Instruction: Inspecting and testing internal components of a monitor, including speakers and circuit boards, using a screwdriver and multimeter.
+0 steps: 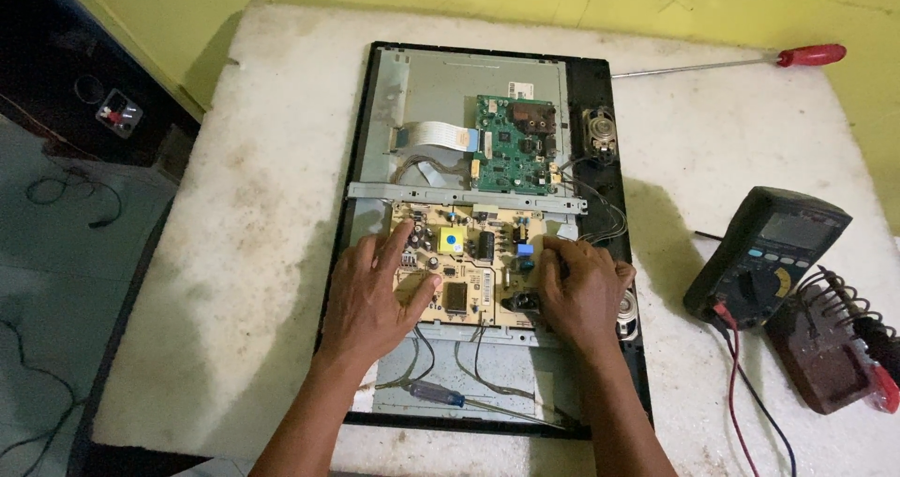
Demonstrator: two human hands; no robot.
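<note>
On the worn white table [234,252], my left hand [370,299] lay flat, fingers spread, gripping nothing, on the tan board [469,266] inside the opened monitor [586,74]; my right hand [581,294] curled at its edge, grasp unclear. Board remained seated; multimeter [764,257] idle.

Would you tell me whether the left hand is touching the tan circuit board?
Touching: the head view shows the left hand lying flat on the tan circuit board, fingers spread over its left edge.
</note>
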